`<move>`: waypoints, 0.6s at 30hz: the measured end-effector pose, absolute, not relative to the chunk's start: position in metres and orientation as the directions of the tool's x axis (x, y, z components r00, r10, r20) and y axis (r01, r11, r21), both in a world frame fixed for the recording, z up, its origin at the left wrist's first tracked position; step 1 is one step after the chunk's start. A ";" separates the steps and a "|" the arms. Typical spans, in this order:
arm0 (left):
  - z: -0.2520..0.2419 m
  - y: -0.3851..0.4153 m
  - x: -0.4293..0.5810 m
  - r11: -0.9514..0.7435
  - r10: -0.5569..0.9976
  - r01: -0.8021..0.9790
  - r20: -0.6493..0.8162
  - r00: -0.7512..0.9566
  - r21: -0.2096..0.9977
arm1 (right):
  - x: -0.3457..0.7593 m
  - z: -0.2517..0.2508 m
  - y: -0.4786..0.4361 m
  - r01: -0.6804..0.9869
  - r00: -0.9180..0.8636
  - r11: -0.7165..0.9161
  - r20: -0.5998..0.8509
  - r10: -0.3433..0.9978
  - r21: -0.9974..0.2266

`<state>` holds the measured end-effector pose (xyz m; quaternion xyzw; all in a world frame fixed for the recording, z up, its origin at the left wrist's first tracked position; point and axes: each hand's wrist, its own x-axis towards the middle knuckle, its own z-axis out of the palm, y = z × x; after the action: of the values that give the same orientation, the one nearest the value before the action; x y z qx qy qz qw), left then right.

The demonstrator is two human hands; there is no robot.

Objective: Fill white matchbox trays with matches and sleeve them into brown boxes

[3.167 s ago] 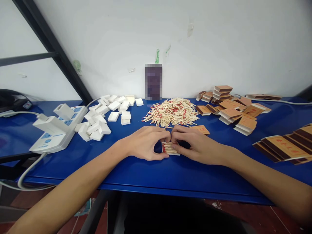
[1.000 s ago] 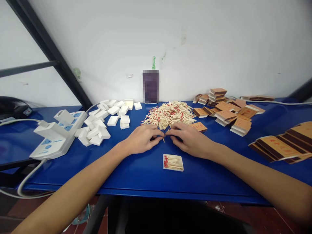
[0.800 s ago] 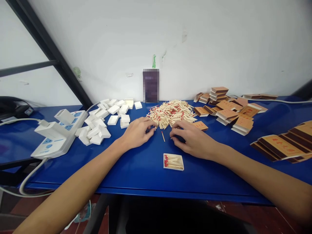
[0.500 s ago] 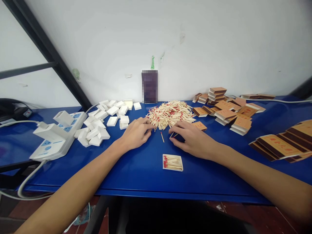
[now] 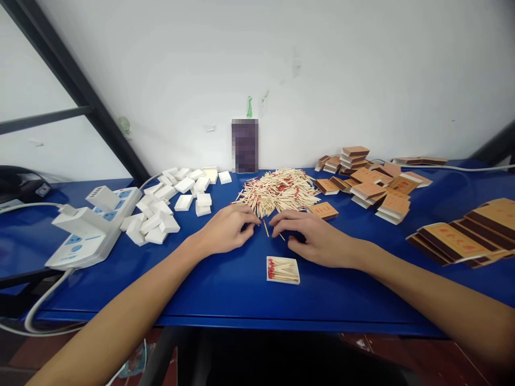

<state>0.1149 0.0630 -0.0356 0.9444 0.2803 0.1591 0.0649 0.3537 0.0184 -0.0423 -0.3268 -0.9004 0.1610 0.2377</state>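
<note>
Near the front edge of a heap of red-tipped matches (image 5: 281,190), my left hand (image 5: 227,229) rests low over the table, fingers curved and thumb a little apart, with nothing visible in it. My right hand (image 5: 316,236) is to its right, palm down, thumb and fingers spread. One loose match (image 5: 266,229) lies between the two hands. Another lies by the right fingertips, partly hidden. Closer to me sits a small white matchbox tray (image 5: 282,269) holding several matches, their red heads mostly to the left; neither hand touches it.
White matchbox trays (image 5: 185,185) are piled at the left, beside a power strip (image 5: 96,228) with plugs and cables. Orange-brown matchbox sleeves (image 5: 368,190) lie at the back right, and more sleeves (image 5: 454,238) at the far right. A pixelated dark rectangle (image 5: 245,146) stands against the wall.
My left hand has shifted right and toward me. My right hand has moved slightly toward me and left, its fingers spreading wider above the loose matches.
</note>
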 end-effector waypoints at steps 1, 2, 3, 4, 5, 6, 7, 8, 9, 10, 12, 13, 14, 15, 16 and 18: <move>-0.034 0.062 0.116 -0.841 0.539 0.491 0.267 0.799 0.229 | 0.354 -0.041 0.019 0.500 -0.673 0.743 0.341 0.656 -0.445; -0.033 0.060 0.117 -0.842 0.536 0.485 0.274 0.798 0.236 | 0.356 -0.040 0.019 0.497 -0.669 0.750 0.359 0.651 -0.435; -0.032 0.060 0.117 -0.839 0.542 0.492 0.285 0.790 0.233 | 0.357 -0.039 0.020 0.508 -0.663 0.753 0.368 0.652 -0.419; -0.031 0.059 0.118 -0.832 0.555 0.508 0.297 0.777 0.224 | 0.359 -0.039 0.021 0.530 -0.658 0.749 0.365 0.659 -0.398; -0.031 0.059 0.118 -0.821 0.571 0.531 0.308 0.761 0.212 | 0.361 -0.040 0.022 0.556 -0.655 0.742 0.353 0.669 -0.375; -0.030 0.060 0.118 -0.808 0.589 0.553 0.317 0.743 0.202 | 0.362 -0.042 0.024 0.582 -0.653 0.734 0.336 0.679 -0.351; -0.030 0.061 0.118 -0.795 0.605 0.573 0.325 0.727 0.198 | 0.363 -0.043 0.025 0.602 -0.652 0.728 0.324 0.686 -0.329; -0.030 0.062 0.117 -0.783 0.621 0.589 0.329 0.712 0.203 | 0.364 -0.046 0.026 0.615 -0.651 0.724 0.319 0.689 -0.311; -0.031 0.063 0.116 -0.770 0.636 0.602 0.326 0.699 0.211 | 0.365 -0.048 0.028 0.622 -0.649 0.724 0.321 0.690 -0.299; -0.031 0.064 0.116 -0.757 0.652 0.616 0.317 0.688 0.221 | 0.364 -0.050 0.029 0.623 -0.645 0.724 0.331 0.689 -0.295; -0.033 0.065 0.114 -0.734 0.679 0.638 0.288 0.675 0.232 | 0.362 -0.053 0.032 0.619 -0.627 0.722 0.359 0.691 -0.309; -0.034 0.066 0.114 -0.724 0.689 0.649 0.273 0.672 0.233 | 0.361 -0.054 0.033 0.620 -0.611 0.715 0.372 0.698 -0.323; -0.035 0.067 0.114 -0.719 0.695 0.656 0.263 0.669 0.231 | 0.358 -0.054 0.034 0.625 -0.589 0.702 0.383 0.711 -0.342; -0.036 0.068 0.113 -0.719 0.695 0.657 0.259 0.671 0.227 | 0.356 -0.054 0.035 0.630 -0.562 0.684 0.393 0.728 -0.366; -0.036 0.069 0.113 -0.728 0.686 0.650 0.260 0.680 0.218 | 0.353 -0.054 0.035 0.635 -0.533 0.663 0.397 0.748 -0.396; -0.038 0.070 0.113 -0.761 0.648 0.622 0.266 0.714 0.185 | 0.348 -0.052 0.035 0.636 -0.481 0.618 0.388 0.786 -0.463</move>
<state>0.1131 0.0700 -0.0378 0.9248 0.3431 0.1591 0.0410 0.3482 0.0350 -0.0521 -0.4177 -0.8509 0.1289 0.2914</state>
